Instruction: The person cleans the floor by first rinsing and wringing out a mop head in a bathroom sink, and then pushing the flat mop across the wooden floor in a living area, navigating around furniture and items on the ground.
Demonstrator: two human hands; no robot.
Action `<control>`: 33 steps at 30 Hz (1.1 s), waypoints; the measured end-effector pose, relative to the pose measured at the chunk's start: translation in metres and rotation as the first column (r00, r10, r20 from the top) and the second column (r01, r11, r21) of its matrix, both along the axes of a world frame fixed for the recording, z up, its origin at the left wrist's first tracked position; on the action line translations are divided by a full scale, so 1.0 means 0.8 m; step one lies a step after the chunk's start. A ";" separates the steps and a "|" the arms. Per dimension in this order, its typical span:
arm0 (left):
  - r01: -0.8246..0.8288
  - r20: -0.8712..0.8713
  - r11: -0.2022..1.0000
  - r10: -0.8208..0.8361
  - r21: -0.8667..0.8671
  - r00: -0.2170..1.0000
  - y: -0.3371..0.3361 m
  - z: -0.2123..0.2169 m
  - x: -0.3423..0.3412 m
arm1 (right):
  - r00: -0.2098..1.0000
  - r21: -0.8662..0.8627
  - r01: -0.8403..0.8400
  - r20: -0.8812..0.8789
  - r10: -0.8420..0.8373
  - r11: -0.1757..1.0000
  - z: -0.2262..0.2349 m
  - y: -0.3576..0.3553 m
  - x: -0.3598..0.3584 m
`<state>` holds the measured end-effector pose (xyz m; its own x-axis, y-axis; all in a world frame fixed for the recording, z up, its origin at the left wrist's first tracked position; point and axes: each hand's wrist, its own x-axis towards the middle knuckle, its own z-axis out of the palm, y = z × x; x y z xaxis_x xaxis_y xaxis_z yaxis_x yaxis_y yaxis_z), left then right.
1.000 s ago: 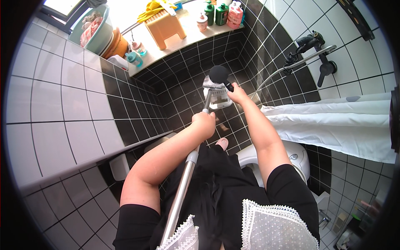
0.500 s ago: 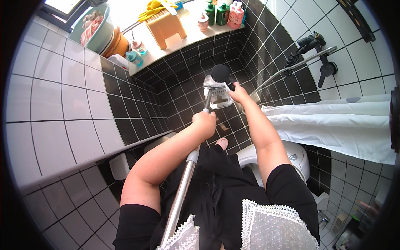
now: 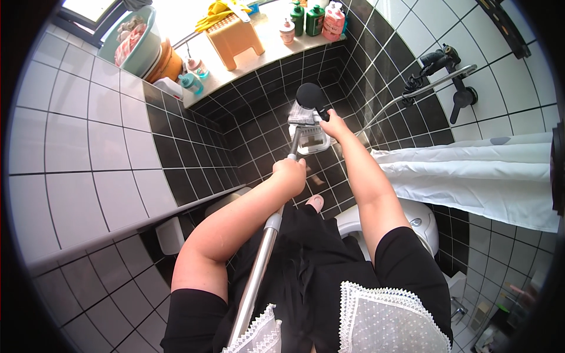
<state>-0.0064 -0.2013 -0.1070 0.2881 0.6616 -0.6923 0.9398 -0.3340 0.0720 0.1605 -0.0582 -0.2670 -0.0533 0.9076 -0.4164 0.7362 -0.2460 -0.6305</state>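
Observation:
My left hand [image 3: 289, 176] is wrapped round the silver pole of a mop [image 3: 256, 269], which slants up past my body. The mop's flat head [image 3: 301, 115], at the pole's far end, is over a white plastic bucket [image 3: 318, 148] on the dark tiled floor. In my right hand [image 3: 333, 126] is the handle of a black handheld shower head [image 3: 309, 96]. Its round disc is above the mop head and partly covers it. Whether water is running I cannot make out clearly.
A ledge at the back carries an orange stool [image 3: 234, 42] with yellow gloves [image 3: 213, 16], several bottles [image 3: 315, 21] and a pale green basin [image 3: 147, 32]. A wall tap [image 3: 462, 97], a hose [image 3: 385, 107], a white curtain [image 3: 471, 176] and a toilet [image 3: 421, 217] are to the right.
My right hand has raised and turned the shower head slightly, moving it a little away from me. The mop and my left hand have hardly moved.

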 end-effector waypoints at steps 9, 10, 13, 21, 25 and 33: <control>-0.015 0.014 1.000 0.015 0.004 1.000 -0.001 -0.002 -0.003 | 0.999 0.023 0.035 0.000 -0.035 0.999 0.015 0.010 0.004; -0.017 0.008 1.000 0.017 -0.009 1.000 0.000 0.000 -0.002 | 0.999 0.017 0.042 -0.003 -0.042 0.999 0.015 0.011 0.006; -0.014 0.004 1.000 0.014 -0.021 1.000 0.002 0.006 -0.001 | 0.999 0.019 0.033 0.006 -0.033 0.999 0.016 0.012 0.007; -0.009 0.007 1.000 0.009 -0.010 1.000 0.001 0.003 -0.003 | 0.999 -0.011 -0.007 0.038 0.007 1.000 0.015 0.013 0.003; 0.002 0.000 1.000 -0.002 -0.005 1.000 0.002 0.000 -0.003 | 0.999 -0.008 -0.022 0.026 0.022 1.000 0.012 0.009 0.001; -0.012 0.006 1.000 0.012 -0.003 1.000 0.002 -0.002 -0.004 | 0.999 -0.041 -0.044 0.029 0.045 0.998 0.009 0.003 0.000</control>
